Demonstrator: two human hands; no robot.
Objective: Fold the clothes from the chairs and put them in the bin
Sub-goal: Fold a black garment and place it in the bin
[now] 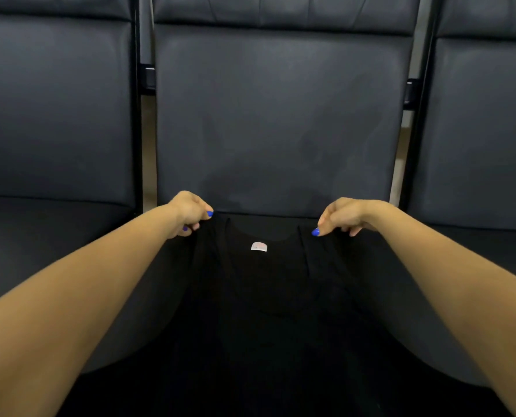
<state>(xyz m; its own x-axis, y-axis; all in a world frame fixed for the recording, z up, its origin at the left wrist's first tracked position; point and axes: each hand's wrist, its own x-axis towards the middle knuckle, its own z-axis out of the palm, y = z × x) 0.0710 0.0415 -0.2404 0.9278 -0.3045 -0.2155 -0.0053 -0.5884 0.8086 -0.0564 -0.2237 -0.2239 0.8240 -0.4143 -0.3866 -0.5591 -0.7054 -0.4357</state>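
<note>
While each hand pinches a shoulder of the black top (265, 296), left hand (190, 213), right hand (345, 216), its white label (259, 246) is unreadable

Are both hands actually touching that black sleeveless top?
Touching. The head view shows the left hand and right hand each pinching a shoulder strap of the black sleeveless top.

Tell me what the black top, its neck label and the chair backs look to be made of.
Black top: soft matte knit fabric, probably cotton or a blend; it hangs limp from the left hand and right hand.
Neck label: small pale woven or printed tag; too blurred to tell.
Chair back: dark padded leather or vinyl, with faint sheen and stitched seams.
</note>
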